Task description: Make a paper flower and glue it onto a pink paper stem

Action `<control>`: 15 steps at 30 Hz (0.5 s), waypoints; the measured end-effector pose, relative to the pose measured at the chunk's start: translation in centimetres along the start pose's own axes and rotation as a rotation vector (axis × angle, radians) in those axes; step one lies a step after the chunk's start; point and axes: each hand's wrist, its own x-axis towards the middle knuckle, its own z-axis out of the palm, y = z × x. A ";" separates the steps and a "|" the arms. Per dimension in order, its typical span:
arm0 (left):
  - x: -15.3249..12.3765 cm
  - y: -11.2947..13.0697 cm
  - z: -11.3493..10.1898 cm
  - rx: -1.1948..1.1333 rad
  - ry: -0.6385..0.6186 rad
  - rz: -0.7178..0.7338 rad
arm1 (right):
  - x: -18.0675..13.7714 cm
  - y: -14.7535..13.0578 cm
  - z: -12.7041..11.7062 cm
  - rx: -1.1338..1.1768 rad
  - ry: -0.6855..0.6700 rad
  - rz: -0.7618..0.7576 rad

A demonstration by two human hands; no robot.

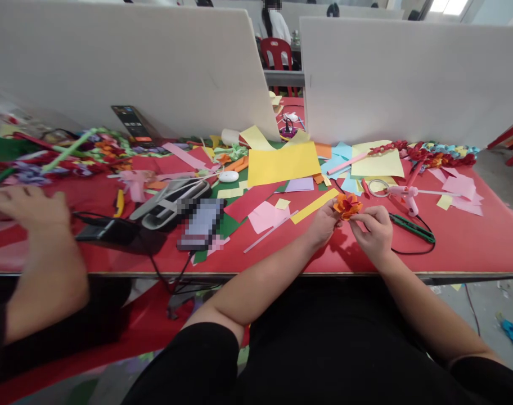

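An orange paper flower (347,206) is held above the red table near its front edge. My left hand (324,224) is closed around the flower's underside from the left. On the other side, my right hand (373,229) pinches the flower's right edge between thumb and fingers. A yellow paper strip (314,206) lies just left of the flower. To the right of my right hand are a green cutter (412,228) and a pink glue gun (405,198) with a glue stick in its back.
A co-worker's hand (28,208) rests at the far left. Coloured paper sheets (284,163), a smartphone (201,224), an open grey case (172,202) and another pink glue gun (134,183) cover the table (484,242). White partition boards (408,79) stand behind. Black cables hang over the front edge.
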 end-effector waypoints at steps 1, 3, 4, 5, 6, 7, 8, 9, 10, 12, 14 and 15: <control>0.0 0.0 0.0 0.001 -0.010 0.015 | 0.1 -0.1 -0.1 0.017 0.009 0.015; 0.0 -0.1 -0.1 0.004 -0.019 0.023 | 0.3 -0.3 -0.2 0.025 0.016 0.021; 0.0 -0.1 -0.1 0.007 -0.015 0.018 | 0.4 -0.3 -0.3 0.015 0.013 0.016; 0.0 -0.2 -0.1 0.010 -0.006 0.009 | 0.5 -0.2 -0.3 0.002 0.006 0.013; 0.0 -0.3 -0.1 0.012 0.007 0.000 | 0.5 -0.2 -0.3 -0.007 -0.007 0.013; 0.0 -0.4 0.0 0.012 0.022 -0.008 | 0.6 -0.1 -0.3 -0.006 -0.023 0.016; 0.0 -0.5 0.0 0.008 0.038 -0.012 | 0.6 0.1 -0.2 0.007 -0.041 0.023; 0.1 -0.5 0.0 0.002 0.052 -0.016 | 0.6 0.2 -0.2 0.030 -0.057 0.031; 0.1 -0.6 0.1 -0.005 0.064 -0.021 | 0.7 0.3 -0.1 0.056 -0.067 0.037; 0.1 -0.6 0.2 -0.016 0.088 -0.033 | 0.8 0.6 -0.1 0.088 -0.074 0.043; -0.1 -0.5 0.3 -0.015 0.107 -0.042 | 1.0 0.7 0.0 0.083 -0.079 0.043; -0.2 -0.4 0.4 -0.016 0.110 -0.043 | 1.1 0.7 0.0 0.078 -0.081 0.039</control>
